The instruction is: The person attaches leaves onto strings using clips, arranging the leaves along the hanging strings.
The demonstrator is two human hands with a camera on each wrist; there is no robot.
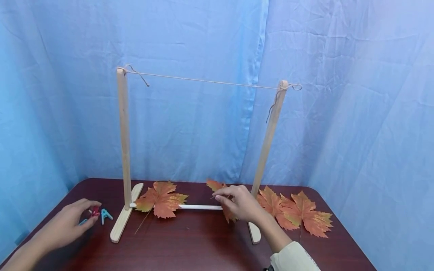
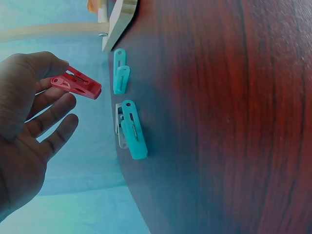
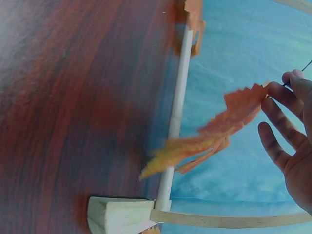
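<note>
Between thumb and fingertips my left hand [image 1: 69,224] pinches a red clothespin [image 2: 78,84], held just above the table. Below it on the tabletop lie blue clothespins [image 2: 134,129], one of them beside the hand in the head view. My right hand [image 1: 242,203] pinches the thin stem of an orange maple leaf [image 3: 224,124]; the leaf hangs in front of the white bar, near the frame's right post, partly hidden by the hand in the head view. A string [image 1: 203,80] runs between the tops of the two wooden posts [image 1: 124,139], with nothing hung on it.
One maple leaf [image 1: 162,199] lies over the white bar [image 1: 200,207] by the left post. More leaves [image 1: 308,214] lie right of the right post [image 1: 269,139]. The wooden feet [image 1: 121,225] stand on the dark table [image 1: 190,248]. Blue curtains [image 1: 196,131] hang behind.
</note>
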